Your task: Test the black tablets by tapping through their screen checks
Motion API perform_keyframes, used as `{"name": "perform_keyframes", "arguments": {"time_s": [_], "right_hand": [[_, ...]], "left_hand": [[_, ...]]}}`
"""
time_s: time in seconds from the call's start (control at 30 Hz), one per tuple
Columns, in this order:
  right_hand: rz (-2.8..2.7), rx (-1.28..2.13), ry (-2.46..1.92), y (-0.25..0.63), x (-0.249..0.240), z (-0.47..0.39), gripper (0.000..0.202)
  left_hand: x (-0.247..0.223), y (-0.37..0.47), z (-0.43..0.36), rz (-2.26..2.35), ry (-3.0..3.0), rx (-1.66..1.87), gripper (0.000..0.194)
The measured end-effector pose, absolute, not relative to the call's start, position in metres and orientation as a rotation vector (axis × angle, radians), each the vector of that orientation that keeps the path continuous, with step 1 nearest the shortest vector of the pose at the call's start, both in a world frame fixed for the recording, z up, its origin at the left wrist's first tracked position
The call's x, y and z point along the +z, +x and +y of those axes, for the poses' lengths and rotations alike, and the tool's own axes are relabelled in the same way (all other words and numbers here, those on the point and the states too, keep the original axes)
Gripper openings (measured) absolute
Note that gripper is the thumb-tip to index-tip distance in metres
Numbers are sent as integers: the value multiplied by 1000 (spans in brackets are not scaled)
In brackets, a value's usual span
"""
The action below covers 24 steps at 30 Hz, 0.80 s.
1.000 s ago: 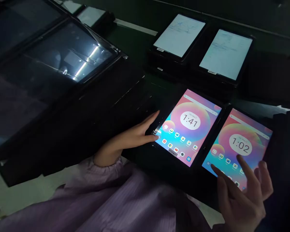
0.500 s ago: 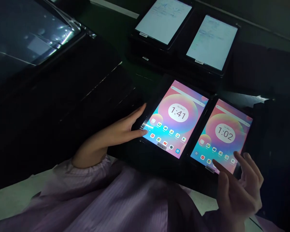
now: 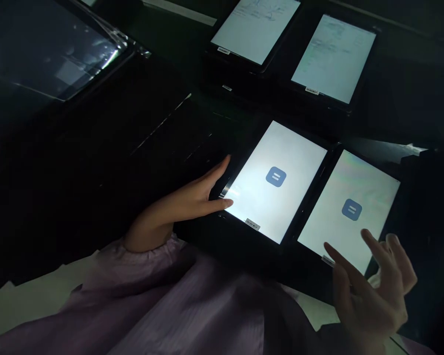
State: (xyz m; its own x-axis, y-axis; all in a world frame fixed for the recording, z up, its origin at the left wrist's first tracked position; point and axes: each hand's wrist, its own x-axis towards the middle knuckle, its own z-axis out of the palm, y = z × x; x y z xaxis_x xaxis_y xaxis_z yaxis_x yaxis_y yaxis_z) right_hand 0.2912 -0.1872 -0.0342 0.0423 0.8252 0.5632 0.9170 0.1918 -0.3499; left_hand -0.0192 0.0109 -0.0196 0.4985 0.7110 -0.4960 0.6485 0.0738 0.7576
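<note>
Two tablets lie side by side in front of me, each with a white screen and a blue icon carrying an equals sign. At the lower left corner of the left tablet point(image 3: 299, 162), my left hand point(image 3: 187, 202) has its thumb on the screen edge and its index finger stretched along the side. The other fingers are hidden. Over the lower part of the right tablet point(image 3: 370, 180) hovers my right hand point(image 3: 377, 291), holding nothing, fingers apart and index fingertip near the bottom label; contact cannot be made out.
Behind these, two more lit tablets, a left one point(image 3: 259, 29) and a right one point(image 3: 335, 59), show pale, smudged screens on dark supports. A large dark film-covered panel point(image 3: 59, 49) occupies the upper left. The surroundings are very dark.
Both near screens have gone from colourful home screens with clocks to white pages with a blue icon. My right hand has lifted slightly off the icon row; my left hand keeps its place.
</note>
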Motion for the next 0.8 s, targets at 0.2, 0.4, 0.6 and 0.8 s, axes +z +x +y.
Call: {"name": "perform_keyframes", "arguments": {"time_s": [0.2,0.4,0.6,0.8], "right_hand": [[-1468,-297,-1772,311,-36,-185,35],[-1291,-328,-2103,329,-36,-174,43],[-1371,-236,-2140,339,-41,-165,45],[-1438,-255,-2123,349,-46,-157,42]], "left_hand": [[-15,-14,9,1252,1457,212,99],[-41,14,26,1368,1179,610,74],[-76,31,46,1218,1079,849,71],[-76,28,47,1330,1017,854,60]]}}
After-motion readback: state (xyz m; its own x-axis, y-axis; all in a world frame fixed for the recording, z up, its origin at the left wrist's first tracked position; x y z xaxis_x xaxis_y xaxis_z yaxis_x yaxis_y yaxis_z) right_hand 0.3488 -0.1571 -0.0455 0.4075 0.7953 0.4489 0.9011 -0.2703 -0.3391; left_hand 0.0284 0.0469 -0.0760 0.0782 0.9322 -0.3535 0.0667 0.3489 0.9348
